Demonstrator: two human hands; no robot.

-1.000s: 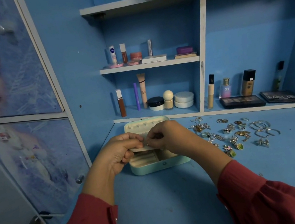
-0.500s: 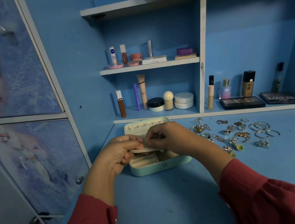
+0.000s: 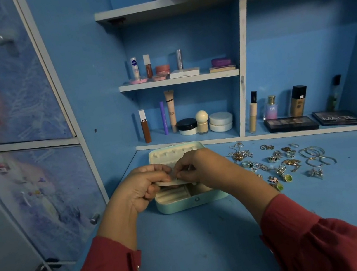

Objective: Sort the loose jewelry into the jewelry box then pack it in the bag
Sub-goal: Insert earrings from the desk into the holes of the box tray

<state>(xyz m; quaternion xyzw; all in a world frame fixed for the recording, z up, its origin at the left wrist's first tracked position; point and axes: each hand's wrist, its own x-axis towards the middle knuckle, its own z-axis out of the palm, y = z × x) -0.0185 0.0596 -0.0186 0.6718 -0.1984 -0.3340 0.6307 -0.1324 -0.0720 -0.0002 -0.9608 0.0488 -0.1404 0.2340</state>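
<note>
Both my hands, left (image 3: pixel 144 186) and right (image 3: pixel 198 167), stay pinched together on a tiny piece over the open box (image 3: pixel 189 195). Nothing has moved much. The jewelry (image 3: pixel 282 160) waits beside it on the surface (image 3: pixel 202 238).

Both forearms, in red sleeves, reach forward and converge. The left hand (image 3: pixel 142 187) and right hand (image 3: pixel 198 167) meet fingertip to fingertip, fingers curled, pinching something small between them.

we see bare desk (image 3: pixel 204 245) from the jewelry box (image 3: pixel 191 201) toward 6 o'clock, loose jewelry (image 3: pixel 282 160) crowding 3 o'clock, cosmetics shelves (image 3: pixel 179 80) blocking 12 o'clock.
</note>
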